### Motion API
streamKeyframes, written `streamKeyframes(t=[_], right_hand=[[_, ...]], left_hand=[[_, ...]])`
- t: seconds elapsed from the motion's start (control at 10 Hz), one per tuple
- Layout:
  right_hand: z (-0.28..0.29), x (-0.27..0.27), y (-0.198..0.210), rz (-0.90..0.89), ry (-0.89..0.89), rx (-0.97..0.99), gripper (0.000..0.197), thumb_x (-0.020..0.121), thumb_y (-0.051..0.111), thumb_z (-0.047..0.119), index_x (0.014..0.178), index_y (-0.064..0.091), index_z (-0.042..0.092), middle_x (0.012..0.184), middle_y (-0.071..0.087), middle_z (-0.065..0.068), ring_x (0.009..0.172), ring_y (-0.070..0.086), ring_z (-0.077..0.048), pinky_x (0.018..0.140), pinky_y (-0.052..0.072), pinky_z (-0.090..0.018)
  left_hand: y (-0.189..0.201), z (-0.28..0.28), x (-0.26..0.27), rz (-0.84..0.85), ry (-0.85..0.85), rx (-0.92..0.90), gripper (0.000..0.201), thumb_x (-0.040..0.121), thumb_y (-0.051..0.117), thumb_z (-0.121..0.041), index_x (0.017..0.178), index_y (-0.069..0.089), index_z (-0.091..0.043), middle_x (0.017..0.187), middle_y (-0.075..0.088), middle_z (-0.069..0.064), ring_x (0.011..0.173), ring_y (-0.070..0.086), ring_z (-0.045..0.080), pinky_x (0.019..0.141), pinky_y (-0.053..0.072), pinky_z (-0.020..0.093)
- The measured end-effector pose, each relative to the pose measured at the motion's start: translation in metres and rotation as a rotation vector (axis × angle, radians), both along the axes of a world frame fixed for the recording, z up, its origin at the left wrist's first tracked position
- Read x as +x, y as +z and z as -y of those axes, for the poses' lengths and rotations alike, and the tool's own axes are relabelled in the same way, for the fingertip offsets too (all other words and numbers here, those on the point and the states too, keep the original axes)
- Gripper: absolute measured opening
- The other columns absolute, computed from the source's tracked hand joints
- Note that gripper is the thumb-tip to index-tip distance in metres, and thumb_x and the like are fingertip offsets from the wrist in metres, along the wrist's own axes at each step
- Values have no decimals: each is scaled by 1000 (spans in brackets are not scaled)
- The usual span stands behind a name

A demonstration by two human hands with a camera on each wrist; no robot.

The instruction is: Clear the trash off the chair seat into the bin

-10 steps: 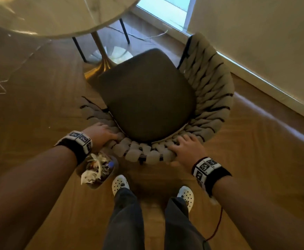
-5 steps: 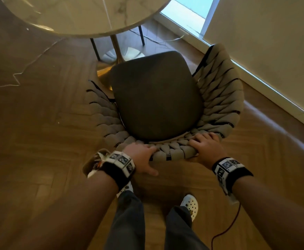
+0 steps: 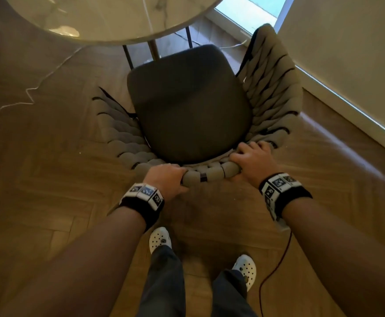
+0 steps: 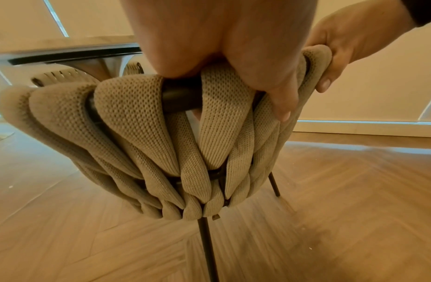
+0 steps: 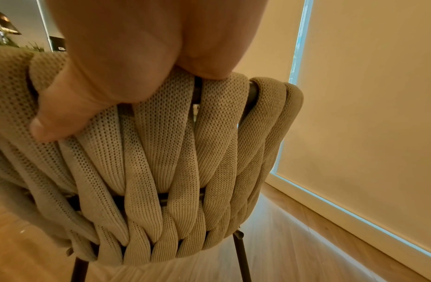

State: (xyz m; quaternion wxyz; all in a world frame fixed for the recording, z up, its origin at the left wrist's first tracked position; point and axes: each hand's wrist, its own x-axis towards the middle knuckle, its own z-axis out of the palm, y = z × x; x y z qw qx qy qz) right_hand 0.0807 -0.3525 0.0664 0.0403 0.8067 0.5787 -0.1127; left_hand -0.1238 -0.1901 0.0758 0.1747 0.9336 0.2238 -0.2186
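Observation:
The chair's dark grey seat (image 3: 187,106) lies bare, with no trash on it. Thick beige woven straps (image 3: 271,88) form its curved back and sides. My left hand (image 3: 166,179) grips the top rim of the back near its middle, fingers curled over the rim (image 4: 180,99) and thumb behind. My right hand (image 3: 253,156) grips the same rim a little further right, and the right wrist view shows its thumb pressed on the straps (image 5: 173,152). The bin is hidden from every view.
A round marble table (image 3: 109,17) overhangs the seat's front edge. A wall and a bright window strip (image 3: 347,106) run along the right. A white cable (image 3: 33,88) lies on the wood floor at left and a red cable (image 3: 278,266) by my white clogs (image 3: 160,240).
My left hand slid right along the rim toward the middle and closed on it. The chair now sits nearer the table. The bin of trash under my left wrist dropped out of sight.

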Motion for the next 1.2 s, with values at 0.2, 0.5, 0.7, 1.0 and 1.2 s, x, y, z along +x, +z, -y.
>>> streamKeyframes(t=[0.2,0.5,0.7,1.0,1.2], right_hand=[[-53,42,7,16,54,-105,53,70,61,71,104,67,31,108,59,-6,102,55,-33,99,34,-52],[-64,57,4,40,61,-111,50,72,59,72,104,64,33,109,58,-4,104,55,-31,102,33,-53],[-63,55,5,23,45,-111,54,72,62,70,109,62,31,113,58,-5,108,54,-32,106,31,-52],[-34,-13,14,-56,-294,184,51,82,71,25,130,55,14,137,52,-13,130,43,-34,111,36,-49],[43,-121,20,-255,-489,43,29,91,58,23,119,63,19,112,65,-6,86,65,-20,72,48,-25]], left_hand=[[-5,-38,35,24,16,-22,33,91,56,-54,112,63,-29,103,67,-4,76,53,12,72,46,30],[-12,-54,50,14,-107,5,44,92,52,-58,123,59,-27,108,67,-4,77,51,8,71,42,26],[-11,-55,50,24,-56,-89,41,90,57,-59,117,61,-29,104,68,-4,78,56,9,70,46,27],[19,-64,32,38,98,-381,37,93,54,-57,111,63,-26,90,62,-8,75,60,6,68,47,22],[63,-63,-36,237,243,-426,20,99,51,-45,98,65,-30,87,62,-9,74,58,4,65,40,19]])
